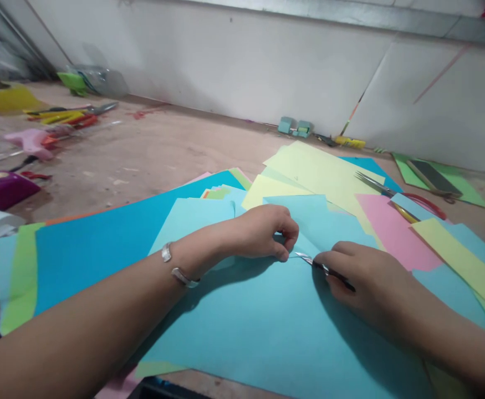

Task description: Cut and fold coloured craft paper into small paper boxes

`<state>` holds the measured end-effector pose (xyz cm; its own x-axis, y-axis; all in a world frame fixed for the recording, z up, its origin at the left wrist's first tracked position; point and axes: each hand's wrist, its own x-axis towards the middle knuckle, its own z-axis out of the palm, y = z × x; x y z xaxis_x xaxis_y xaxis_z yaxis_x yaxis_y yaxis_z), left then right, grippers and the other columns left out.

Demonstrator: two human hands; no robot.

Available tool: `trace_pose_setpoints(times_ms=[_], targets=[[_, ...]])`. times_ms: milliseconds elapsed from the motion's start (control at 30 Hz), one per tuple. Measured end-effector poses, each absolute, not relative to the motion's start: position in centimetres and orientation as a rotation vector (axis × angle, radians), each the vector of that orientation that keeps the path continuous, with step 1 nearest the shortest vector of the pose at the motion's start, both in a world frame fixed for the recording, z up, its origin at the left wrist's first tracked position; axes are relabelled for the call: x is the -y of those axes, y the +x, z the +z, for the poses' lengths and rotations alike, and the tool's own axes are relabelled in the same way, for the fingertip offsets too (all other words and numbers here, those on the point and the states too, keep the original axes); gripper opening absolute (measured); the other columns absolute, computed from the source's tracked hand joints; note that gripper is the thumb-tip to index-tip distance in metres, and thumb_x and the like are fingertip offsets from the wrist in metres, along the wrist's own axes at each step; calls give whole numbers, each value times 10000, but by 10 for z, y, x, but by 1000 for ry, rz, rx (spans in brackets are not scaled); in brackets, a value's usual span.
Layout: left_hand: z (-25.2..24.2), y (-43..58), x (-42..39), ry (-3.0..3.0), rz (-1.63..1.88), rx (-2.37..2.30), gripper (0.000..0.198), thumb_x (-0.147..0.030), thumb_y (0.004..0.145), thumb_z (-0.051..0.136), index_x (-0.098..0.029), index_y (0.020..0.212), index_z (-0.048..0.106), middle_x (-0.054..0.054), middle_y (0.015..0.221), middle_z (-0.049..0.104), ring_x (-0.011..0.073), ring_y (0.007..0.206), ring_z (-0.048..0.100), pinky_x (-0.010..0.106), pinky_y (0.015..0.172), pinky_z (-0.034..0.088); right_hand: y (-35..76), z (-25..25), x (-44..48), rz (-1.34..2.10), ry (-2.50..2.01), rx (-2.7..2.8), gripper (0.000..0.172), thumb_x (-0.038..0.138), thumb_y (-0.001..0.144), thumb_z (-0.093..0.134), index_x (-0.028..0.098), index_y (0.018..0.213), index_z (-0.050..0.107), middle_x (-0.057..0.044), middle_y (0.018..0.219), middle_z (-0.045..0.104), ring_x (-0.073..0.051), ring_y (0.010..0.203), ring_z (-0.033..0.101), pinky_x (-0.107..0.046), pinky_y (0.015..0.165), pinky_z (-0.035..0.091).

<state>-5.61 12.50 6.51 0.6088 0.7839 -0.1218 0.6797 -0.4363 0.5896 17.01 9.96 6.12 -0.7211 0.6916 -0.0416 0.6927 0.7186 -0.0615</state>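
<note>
My left hand [265, 231] is curled in a pinch on the edge of a light blue paper sheet [267, 327] in front of me, holding it down. A silver bracelet sits on that wrist. My right hand [358, 277] is closed around a thin craft knife [323, 268] with a dark handle. Its metal tip touches the light blue paper just beside my left fingertips. A smaller light blue piece [312, 221] lies folded or lifted right behind both hands.
Coloured sheets cover the table: darker blue [101, 244], pale yellow [317, 172], pink [392, 233], green [454, 180]. Red-handled scissors [396, 197] lie at the right. Tools, a purple object [1, 188] and a pink one [28, 141] sit at the left. A white wall runs behind.
</note>
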Motion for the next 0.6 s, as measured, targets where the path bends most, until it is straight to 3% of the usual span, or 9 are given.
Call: trace_pose_setpoints(times_ms=[167,367,600], targets=[[64,-57,-126,2207,244,-1133,57,-152,711,736,-201,727,711,10,864,593,166,860,567,276,768,417,169,56,-99,-86,1105,-3031,299,79,806,434,179,857,711,-41,676,581,-132,557,515,-256,477,266],[65,-56,-125,2179,224,-1173,45,-163,700,743,-178,736,720,22,886,596,162,837,564,274,732,419,167,54,-100,-94,1058,-3088,311,110,853,413,164,717,688,-47,654,559,-125,538,494,-262,484,280],[66,-55,-126,2149,229,-1196,51,-158,693,741,-174,689,693,16,884,586,152,812,554,267,721,415,164,53,-101,-93,1065,-3083,282,98,838,449,176,828,720,-33,655,555,-120,544,484,-247,491,282]])
